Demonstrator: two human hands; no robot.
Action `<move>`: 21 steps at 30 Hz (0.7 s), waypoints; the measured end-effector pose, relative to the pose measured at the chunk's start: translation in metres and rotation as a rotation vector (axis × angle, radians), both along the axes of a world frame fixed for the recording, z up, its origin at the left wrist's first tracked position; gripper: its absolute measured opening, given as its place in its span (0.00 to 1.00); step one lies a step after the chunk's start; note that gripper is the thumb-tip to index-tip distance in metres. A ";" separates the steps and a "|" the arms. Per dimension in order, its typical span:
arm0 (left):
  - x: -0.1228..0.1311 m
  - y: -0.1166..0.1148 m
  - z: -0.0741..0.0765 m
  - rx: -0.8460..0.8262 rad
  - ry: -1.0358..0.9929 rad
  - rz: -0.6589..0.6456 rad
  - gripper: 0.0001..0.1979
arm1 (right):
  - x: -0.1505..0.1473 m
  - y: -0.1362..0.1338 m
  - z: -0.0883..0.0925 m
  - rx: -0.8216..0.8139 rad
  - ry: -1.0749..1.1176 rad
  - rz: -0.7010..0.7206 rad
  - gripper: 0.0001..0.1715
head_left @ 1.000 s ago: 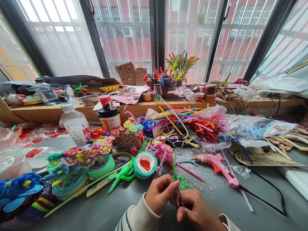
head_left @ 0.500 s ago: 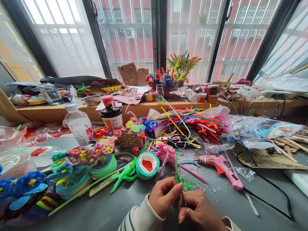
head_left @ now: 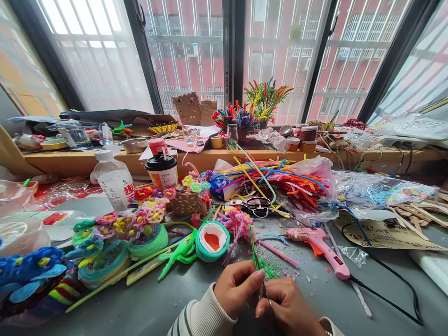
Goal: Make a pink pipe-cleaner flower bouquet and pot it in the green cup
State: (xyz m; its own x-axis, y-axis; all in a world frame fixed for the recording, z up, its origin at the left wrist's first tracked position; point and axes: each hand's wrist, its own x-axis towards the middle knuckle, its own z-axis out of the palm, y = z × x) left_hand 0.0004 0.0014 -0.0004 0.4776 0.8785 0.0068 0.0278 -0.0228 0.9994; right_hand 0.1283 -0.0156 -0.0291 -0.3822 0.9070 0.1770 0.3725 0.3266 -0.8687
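Note:
Near the front edge of the grey table, my left hand (head_left: pixel 238 285) pinches a thin green pipe cleaner (head_left: pixel 251 240) between thumb and fingers, its upper end leaning up and left. My right hand (head_left: pixel 289 303) is closed around a small pair of scissors (head_left: pixel 267 295), whose blades run up beside the pipe cleaner. The handles are mostly hidden by my fingers. Green fluff clippings (head_left: pixel 268 269) lie scattered just beyond my hands. A pink fuzzy flower piece (head_left: pixel 238 225) and a teal-wrapped ring (head_left: pixel 203 254) with a white and orange inside lie farther out.
To the right rests a pink glue gun (head_left: pixel 325 245) with its black cord trailing. Behind are a pile of colourful pipe cleaners (head_left: pixel 301 182) and black-handled scissors (head_left: pixel 259 207). On the left stand a bottle (head_left: pixel 114 184), a lidded cup (head_left: pixel 163 172) and fuzzy flower pots (head_left: pixel 149 240).
The green pipe cleaner's top now leans farther left, and its lower end no longer shows below my fingers. Both hands stay close together, having shifted slightly left in view.

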 end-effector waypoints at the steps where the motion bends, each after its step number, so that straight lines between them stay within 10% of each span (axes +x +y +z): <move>1: 0.000 0.000 0.000 -0.004 -0.001 -0.001 0.22 | 0.000 0.000 0.001 -0.015 0.004 0.001 0.38; 9: -0.001 -0.001 0.001 0.026 0.016 -0.027 0.21 | -0.001 -0.005 0.021 -0.082 0.115 0.142 0.36; 21: -0.002 -0.001 -0.001 -0.058 -0.021 0.017 0.21 | 0.003 0.000 0.002 -0.062 0.044 0.019 0.36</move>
